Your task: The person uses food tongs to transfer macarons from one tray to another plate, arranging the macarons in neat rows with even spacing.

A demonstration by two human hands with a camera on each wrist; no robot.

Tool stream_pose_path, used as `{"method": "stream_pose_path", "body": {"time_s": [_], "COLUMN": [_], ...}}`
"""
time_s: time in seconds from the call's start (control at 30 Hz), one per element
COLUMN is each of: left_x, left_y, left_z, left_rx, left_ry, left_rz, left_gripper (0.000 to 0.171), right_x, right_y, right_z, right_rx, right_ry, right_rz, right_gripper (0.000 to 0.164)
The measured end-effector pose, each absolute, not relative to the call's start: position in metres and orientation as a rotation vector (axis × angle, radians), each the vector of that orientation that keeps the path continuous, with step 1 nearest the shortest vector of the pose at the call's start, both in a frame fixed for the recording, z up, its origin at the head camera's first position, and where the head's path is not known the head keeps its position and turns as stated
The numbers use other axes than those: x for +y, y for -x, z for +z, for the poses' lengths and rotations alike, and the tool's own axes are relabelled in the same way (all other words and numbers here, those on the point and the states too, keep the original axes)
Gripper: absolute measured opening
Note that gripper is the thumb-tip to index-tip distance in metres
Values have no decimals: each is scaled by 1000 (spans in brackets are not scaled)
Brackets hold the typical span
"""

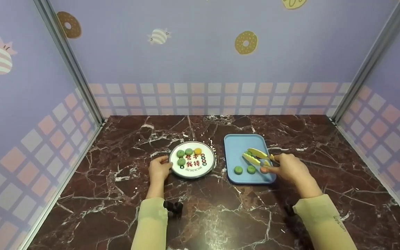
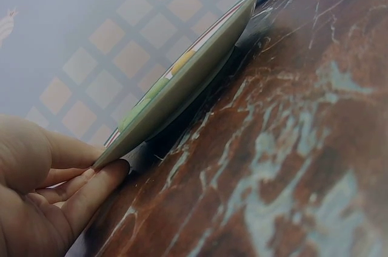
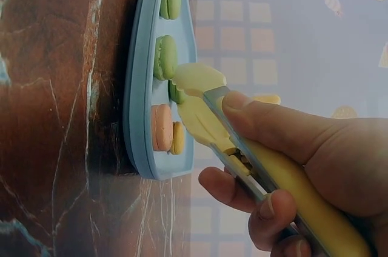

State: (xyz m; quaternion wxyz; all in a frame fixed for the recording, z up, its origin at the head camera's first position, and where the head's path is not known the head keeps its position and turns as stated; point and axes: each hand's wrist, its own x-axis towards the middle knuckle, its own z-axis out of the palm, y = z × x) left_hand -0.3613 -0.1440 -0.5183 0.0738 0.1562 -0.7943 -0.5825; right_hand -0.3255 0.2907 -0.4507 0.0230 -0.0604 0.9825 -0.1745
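My left hand [image 1: 159, 169] pinches the left rim of a round white plate [image 1: 207, 169] with red lettering; the left wrist view shows thumb above and fingers below. Three green macarons [image 1: 181, 161] and a yellow macaron [image 1: 198, 151] lie on it. My right hand [image 1: 292, 169] grips yellow tongs [image 3: 200, 117] over a blue tray [image 1: 234, 144]. Their tips surround a green macaron [image 3: 176, 91]; whether they squeeze it I cannot tell. Two more green macarons [image 1: 238, 170], an orange macaron [image 3: 161, 127] and a yellow macaron [image 3: 177, 138] sit in the tray's near part.
Plate and tray stand side by side on a dark red marble-patterned tabletop [image 1: 203, 205], a narrow gap between them. Purple patterned panels [image 1: 200, 62] enclose the table at the back and both sides.
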Motion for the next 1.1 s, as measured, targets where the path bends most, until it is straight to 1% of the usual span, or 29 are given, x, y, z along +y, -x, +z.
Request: {"method": "stream_pose_path", "body": {"time_s": [0.13, 0.23, 0.63, 0.8, 0.93, 1.1], "left_x": [-144, -143, -146, -144, -144, -144], "left_y": [362, 362, 365, 364, 363, 361], "left_z": [-518, -517, -522, -519, -519, -517], "left_rx": [-2386, -2389, -2343, -2384, -2391, -2389], "left_ry": [-456, -455, -440, -459, -466, -478], "left_rz": [-1753, -1748, -1781, -1755, -1741, -1765], "left_gripper": [40, 40, 38, 40, 39, 39], "right_x": [291, 291, 283, 277, 269, 259], "right_y": [325, 325, 322, 322, 321, 322], "right_z": [-450, -449, -441, -439, -437, -434], "right_rx": [3040, 3043, 3070, 3071, 3065, 3042], "right_ry": [194, 200, 285, 314, 335, 345], "right_rz": [-559, -567, -546, -522, -514, -509], "right_gripper": [72, 70, 41, 40, 36, 41]}}
